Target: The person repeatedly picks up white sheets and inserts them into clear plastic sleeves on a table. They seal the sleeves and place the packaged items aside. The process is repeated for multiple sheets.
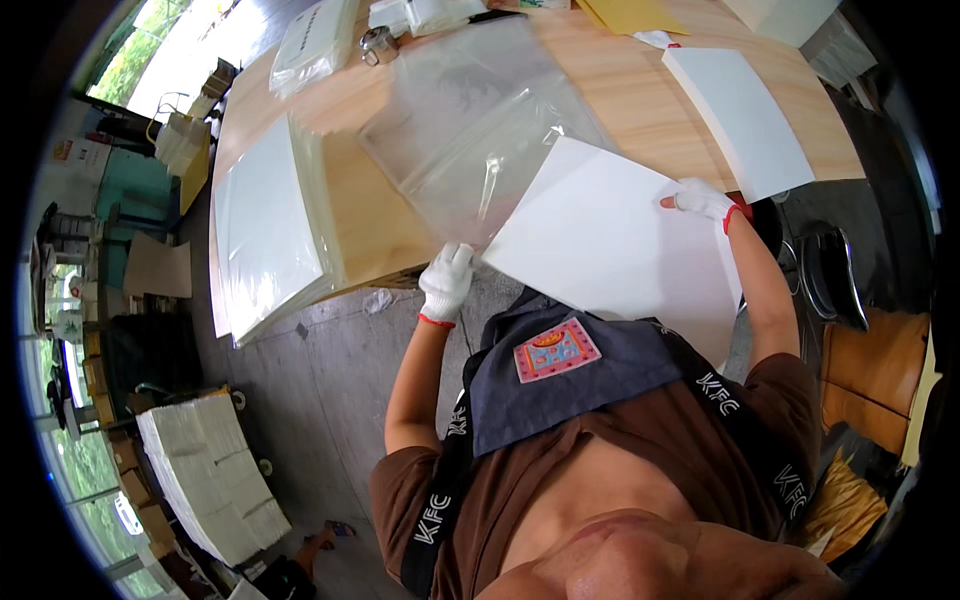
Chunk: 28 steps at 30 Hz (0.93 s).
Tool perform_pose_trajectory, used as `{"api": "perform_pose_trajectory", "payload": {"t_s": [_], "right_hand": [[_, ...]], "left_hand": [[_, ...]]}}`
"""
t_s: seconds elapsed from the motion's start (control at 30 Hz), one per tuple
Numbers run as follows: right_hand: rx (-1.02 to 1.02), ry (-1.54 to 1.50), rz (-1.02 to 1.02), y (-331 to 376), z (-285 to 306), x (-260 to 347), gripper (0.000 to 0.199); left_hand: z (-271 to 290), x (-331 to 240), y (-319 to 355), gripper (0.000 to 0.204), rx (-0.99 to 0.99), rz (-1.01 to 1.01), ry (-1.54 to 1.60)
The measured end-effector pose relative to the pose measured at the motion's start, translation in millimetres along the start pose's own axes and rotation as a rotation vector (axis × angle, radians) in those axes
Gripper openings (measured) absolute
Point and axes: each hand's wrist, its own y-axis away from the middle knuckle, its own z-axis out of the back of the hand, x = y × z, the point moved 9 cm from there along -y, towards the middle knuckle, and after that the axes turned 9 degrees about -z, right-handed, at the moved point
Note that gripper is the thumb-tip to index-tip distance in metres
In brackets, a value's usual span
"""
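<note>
A large white sheet lies tilted over the near edge of the wooden table. My right hand, in a white glove with a red cuff, grips the sheet's far right edge. My left hand, gloved the same way, holds the sheet's near left corner, where it meets the mouth of a clear plastic bag. The bag lies flat and crumpled on the table just beyond the sheet.
A stack of bagged white sheets lies at the table's left end. Another stack of white sheets sits at the right. A pile of white paper bundles stands on the floor to the left. A chair is at the right.
</note>
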Motion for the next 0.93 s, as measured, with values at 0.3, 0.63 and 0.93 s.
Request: {"api": "perform_pose_trajectory", "payload": {"t_s": [0.3, 0.63, 0.93], "right_hand": [[0.035, -0.013, -0.032, -31, -12, -29, 0.044], [0.022, 0.019, -0.028, -19, -1, -13, 0.056], [-0.007, -0.061, 0.074, -18, 4, -8, 0.05]], "left_hand": [[-79, 31, 72, 0.046, 0.165, 0.872, 0.657], [-2, 1, 12, 0.012, -0.154, 0.343, 0.086], [-51, -6, 27, 0.026, 0.111, 0.647, 0.65]]}}
